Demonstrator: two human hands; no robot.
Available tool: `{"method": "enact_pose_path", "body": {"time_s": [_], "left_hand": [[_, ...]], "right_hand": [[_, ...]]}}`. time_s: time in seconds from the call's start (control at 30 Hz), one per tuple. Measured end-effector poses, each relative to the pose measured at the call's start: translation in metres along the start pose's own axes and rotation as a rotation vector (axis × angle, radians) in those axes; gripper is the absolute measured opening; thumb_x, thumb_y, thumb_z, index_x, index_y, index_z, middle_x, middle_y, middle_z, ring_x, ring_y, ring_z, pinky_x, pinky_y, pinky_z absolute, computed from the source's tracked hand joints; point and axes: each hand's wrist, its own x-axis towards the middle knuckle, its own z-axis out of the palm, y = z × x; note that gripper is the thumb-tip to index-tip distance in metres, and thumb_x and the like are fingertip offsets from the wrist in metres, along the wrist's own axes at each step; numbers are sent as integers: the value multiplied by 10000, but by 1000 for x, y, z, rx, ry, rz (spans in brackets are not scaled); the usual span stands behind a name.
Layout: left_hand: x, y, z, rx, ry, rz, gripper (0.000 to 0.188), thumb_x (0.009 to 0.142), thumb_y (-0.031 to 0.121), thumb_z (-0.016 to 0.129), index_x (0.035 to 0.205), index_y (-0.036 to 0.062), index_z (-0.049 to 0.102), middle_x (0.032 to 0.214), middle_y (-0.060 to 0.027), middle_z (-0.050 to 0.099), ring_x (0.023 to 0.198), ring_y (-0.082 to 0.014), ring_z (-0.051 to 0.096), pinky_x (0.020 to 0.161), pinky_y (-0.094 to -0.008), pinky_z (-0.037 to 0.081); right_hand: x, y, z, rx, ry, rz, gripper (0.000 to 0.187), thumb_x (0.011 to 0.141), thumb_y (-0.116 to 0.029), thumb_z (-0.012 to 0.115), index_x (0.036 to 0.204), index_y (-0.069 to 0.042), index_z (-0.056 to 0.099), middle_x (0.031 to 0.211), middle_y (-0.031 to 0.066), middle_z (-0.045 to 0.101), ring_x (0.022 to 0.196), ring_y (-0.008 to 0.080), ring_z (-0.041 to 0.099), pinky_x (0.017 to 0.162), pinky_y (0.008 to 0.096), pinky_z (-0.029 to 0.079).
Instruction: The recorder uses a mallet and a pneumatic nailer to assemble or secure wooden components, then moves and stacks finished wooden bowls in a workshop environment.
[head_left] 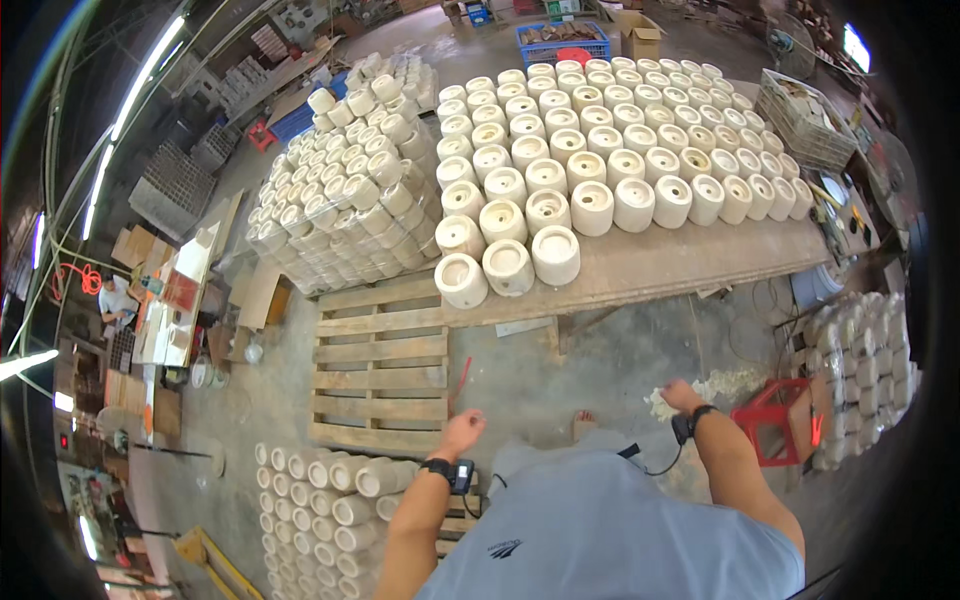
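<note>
My left hand (pixel 463 431) hangs loosely curled over the floor beside an empty wooden pallet (pixel 380 350), and nothing shows in it. My right hand (pixel 683 396) is closed in a loose fist above a pale powdery patch on the floor, again with nothing visible in it. Both wrists wear black straps with small devices. Ahead of me, a wooden table (pixel 640 265) bears rows of off-white, cup-shaped blocks (pixel 556 255) with round recesses, some with a dark central hole. Neither hand touches them.
Tall stacks of similar blocks stand at far left (pixel 345 190), at lower left (pixel 320 510) and at right (pixel 865 375). A red stool (pixel 775 425) is right of my right hand. A wire basket (pixel 805 120) and blue crate (pixel 565 45) stand farther back. Someone (pixel 117 300) is at far left.
</note>
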Motion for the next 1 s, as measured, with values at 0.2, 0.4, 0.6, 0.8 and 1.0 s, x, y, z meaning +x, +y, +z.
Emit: {"method": "enact_pose_path", "body": {"time_s": [0.2, 0.4, 0.6, 0.8, 1.0], "left_hand": [[92, 57, -77, -8, 231, 147, 365, 871, 275, 624, 1159, 52, 598, 1011, -163, 672, 961, -330, 634, 846, -422, 498], [214, 115, -134, 237, 415, 426, 428, 825, 233, 657, 1212, 73, 569, 1071, -163, 628, 1016, -343, 589, 887, -436, 463], [271, 124, -147, 418, 288, 440, 509, 780, 215, 682, 1248, 94, 524, 977, -138, 583, 967, -330, 566, 806, -451, 445], [292, 113, -153, 492, 196, 498, 607, 775, 134, 634, 1357, 200, 476, 967, -122, 571, 947, -302, 568, 812, -412, 435], [306, 114, -142, 523, 202, 514, 533, 847, 100, 523, 1363, 225, 483, 998, -120, 563, 956, -292, 563, 822, -425, 401]], "right_hand": [[132, -217, -166, 327, 83, -201, 407, 850, -317, 572, 1146, -41, 614, 972, 206, 672, 931, 390, 631, 843, 455, 492], [210, -350, -229, 67, 259, -325, 535, 876, -419, 578, 1317, -122, 510, 1151, 203, 621, 1033, 368, 601, 890, 440, 490], [283, -402, -224, -300, 19, -89, 746, 825, -560, 573, 1397, -101, 434, 1179, 244, 605, 1092, 393, 584, 932, 472, 467], [306, -418, -212, -214, -37, -46, 522, 806, -510, 571, 1056, -62, 665, 1011, 226, 677, 971, 394, 641, 862, 483, 497], [312, -416, -216, -228, -50, -104, 492, 871, -486, 530, 990, -30, 671, 968, 223, 683, 948, 389, 646, 834, 494, 496]]}}
